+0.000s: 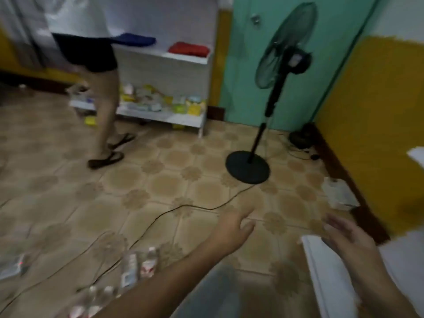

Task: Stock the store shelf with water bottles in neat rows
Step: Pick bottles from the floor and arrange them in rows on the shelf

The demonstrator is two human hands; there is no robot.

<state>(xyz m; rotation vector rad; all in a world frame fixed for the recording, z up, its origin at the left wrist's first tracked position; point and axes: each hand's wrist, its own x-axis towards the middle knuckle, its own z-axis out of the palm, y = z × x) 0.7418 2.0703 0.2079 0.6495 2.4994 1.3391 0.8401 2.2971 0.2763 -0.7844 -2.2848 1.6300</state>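
Observation:
The picture is blurred by motion. Several clear water bottles [137, 267] with red-and-white labels lie on the tiled floor at the lower left. My left hand [236, 228] reaches out over the floor, fingers apart and holding nothing, to the right of the bottles. My right hand [346, 237] hovers open above the top edge of a white shelf unit [325, 276] at the lower right. Neither hand touches a bottle.
A black standing fan [284, 56] rises from its round base [247, 167], and its cord [174, 210] trails across the floor. Another person's legs [105, 111] stand before a white shelf [183, 58] with folded cloth and small boxes. A white box [339, 193] lies by the yellow wall.

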